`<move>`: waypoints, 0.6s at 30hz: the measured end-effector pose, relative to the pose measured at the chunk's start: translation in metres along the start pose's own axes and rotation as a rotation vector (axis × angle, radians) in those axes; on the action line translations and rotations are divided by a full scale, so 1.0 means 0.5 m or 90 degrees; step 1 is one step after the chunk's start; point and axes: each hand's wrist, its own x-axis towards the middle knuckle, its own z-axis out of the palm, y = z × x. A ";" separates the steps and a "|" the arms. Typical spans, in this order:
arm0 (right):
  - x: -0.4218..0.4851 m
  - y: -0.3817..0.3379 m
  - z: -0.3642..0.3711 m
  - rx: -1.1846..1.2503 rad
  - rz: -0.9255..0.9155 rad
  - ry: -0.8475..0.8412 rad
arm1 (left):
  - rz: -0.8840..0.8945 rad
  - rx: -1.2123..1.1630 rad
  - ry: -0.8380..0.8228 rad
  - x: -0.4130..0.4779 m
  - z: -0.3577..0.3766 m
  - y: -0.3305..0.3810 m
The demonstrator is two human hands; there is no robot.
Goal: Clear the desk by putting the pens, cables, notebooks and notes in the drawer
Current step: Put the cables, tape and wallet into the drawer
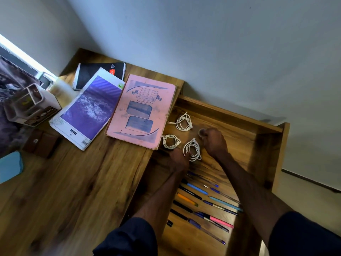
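Observation:
The wooden drawer (265,143) stands pulled out to the right of the desk (77,182). Three coiled white cables lie in its far half: one (183,121) at the back, one (170,141) by the left wall, one (192,150) in the middle. My left hand (178,159) grips the middle coil at its near edge. My right hand (215,142) hovers just right of that coil with fingers curled, and what it holds is blurred. Several pens (204,202) lie in rows in the drawer's near half. A pink notebook (142,109), a purple one (88,109) and a black spiral one (97,72) lie on the desk.
A white pen holder (31,104) on a box stands at the desk's left, next to a pale container (61,89). A brown wallet (42,143) and a light blue object (10,166) lie near the left edge. The wall rises directly behind desk and drawer.

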 end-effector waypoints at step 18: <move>-0.199 -0.075 0.016 0.138 -0.137 0.086 | 0.068 0.046 0.071 -0.142 -0.131 -0.041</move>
